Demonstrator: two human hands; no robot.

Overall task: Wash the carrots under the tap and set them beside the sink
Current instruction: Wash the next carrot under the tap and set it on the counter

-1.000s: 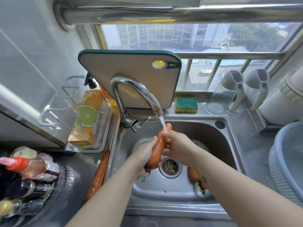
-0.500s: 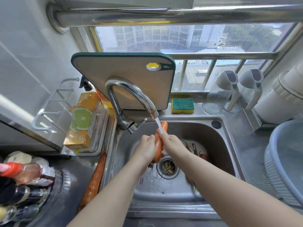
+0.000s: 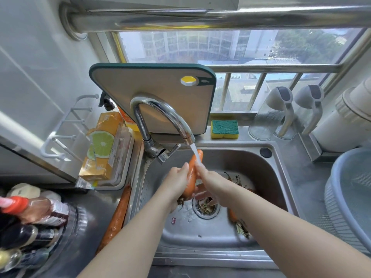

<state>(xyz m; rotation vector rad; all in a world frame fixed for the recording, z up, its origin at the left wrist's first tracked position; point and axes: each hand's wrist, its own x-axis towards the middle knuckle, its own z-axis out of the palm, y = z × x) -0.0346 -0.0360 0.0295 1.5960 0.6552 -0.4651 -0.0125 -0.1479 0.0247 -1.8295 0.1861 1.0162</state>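
An orange carrot (image 3: 192,173) stands nearly upright over the steel sink (image 3: 279,173), under the water running from the curved tap (image 3: 160,109). My left hand (image 3: 177,181) grips its lower half from the left. My right hand (image 3: 208,182) presses against its right side, fingers wrapped around it. A second carrot (image 3: 117,217) lies on the counter along the sink's left rim. Another carrot (image 3: 232,214) rests on the sink floor, mostly hidden by my right forearm.
A cutting board (image 3: 160,87) leans behind the tap. A sponge (image 3: 224,129) sits on the back ledge, two glass jugs (image 3: 269,117) to its right. A blue colander (image 3: 351,197) fills the right counter. Bottles (image 3: 26,217) and a tray with boxes (image 3: 104,145) crowd the left.
Both hands have slid along the carrot under the stream, rubbing it; the carrot stands a little more upright. The view has shifted slightly.
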